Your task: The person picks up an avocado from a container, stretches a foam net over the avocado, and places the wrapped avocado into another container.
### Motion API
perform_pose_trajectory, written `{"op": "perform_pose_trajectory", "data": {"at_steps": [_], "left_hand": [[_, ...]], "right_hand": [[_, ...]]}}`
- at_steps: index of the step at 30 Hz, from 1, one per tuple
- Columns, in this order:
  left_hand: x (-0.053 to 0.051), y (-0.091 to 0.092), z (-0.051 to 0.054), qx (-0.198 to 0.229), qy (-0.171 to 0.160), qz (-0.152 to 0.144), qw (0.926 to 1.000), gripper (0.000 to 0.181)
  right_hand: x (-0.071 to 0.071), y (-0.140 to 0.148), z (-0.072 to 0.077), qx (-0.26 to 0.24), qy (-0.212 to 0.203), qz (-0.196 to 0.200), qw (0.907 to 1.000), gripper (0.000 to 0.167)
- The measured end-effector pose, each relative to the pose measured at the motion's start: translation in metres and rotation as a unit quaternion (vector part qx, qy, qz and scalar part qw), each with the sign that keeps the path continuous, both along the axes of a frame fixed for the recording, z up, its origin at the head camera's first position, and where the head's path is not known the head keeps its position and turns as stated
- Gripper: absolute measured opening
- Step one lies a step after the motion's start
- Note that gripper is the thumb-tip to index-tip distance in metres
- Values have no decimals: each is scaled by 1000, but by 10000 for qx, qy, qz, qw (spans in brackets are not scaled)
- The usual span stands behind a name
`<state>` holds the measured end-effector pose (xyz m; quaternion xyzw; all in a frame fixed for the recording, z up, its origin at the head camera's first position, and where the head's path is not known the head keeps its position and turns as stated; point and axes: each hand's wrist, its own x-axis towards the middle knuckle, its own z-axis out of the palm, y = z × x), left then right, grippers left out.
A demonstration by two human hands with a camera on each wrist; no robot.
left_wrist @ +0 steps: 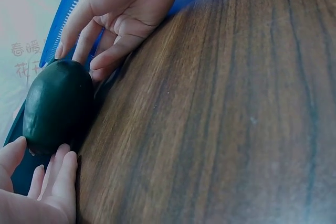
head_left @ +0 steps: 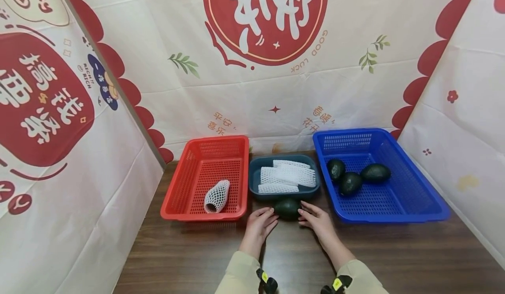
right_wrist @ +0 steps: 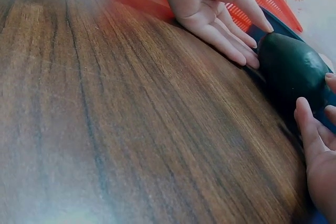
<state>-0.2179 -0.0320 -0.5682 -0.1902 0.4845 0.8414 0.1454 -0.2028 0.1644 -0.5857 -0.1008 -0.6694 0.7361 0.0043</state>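
Wood-grained table, lower frame: left hand and right hand, fingers pinching opposite ends of a dark green fruit; even pressure should prevent slipping.

The head view looked forward and down from above the table, far enough back to fit the red basket left of centre and the blue basket at right. Both wrist views sat low, near and tilted: the left one faced the blue basket, upper left, the right one the red basket, upper right. All three shared the dark green fruit, left hand and right hand.
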Motion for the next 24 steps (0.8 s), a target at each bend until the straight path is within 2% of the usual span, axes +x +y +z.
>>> {"op": "perform_pose_trajectory", "data": {"at_steps": [9,19,24], "left_hand": [[3,0,-2,26,176,124,9998,39],[7,-4,-4,-26,18,94,10000,42],[10,-8,-6,-128,106,129,9998,38]], "right_hand": [[2,4,-1,-180,-74,218,9996,50],[5,6,0,-219,13,209,9995,48],[8,7,1,-167,73,397,9990,48]]}}
